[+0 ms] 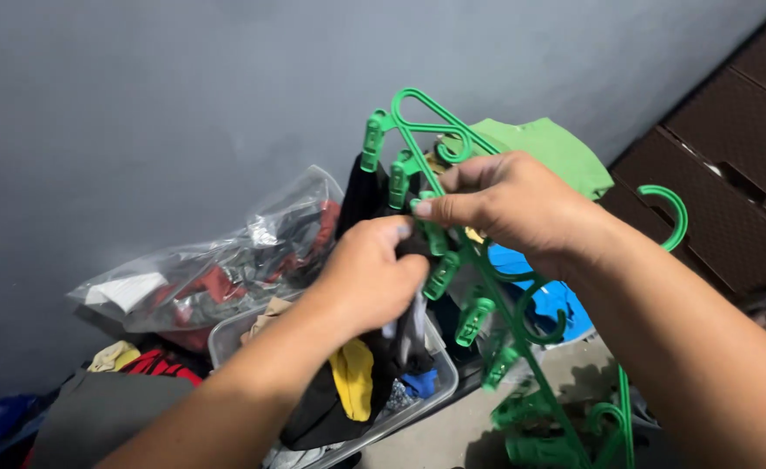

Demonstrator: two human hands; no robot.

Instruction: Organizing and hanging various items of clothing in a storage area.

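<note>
My right hand grips a bunch of green plastic clip hangers near their tops, thumb pressing one of the clips. My left hand pinches a dark garment with yellow trim up against a clip, and the cloth hangs down below my fist. A black piece of clothing dangles from an upper clip behind my hands. One hanger's hook sticks out to the right past my right forearm.
A grey plastic bin of mixed clothes sits below. A clear bag of clothes leans on the grey wall. Green cloth and blue cloth lie behind. Brown woven drawers stand at right. More clothes lie at left.
</note>
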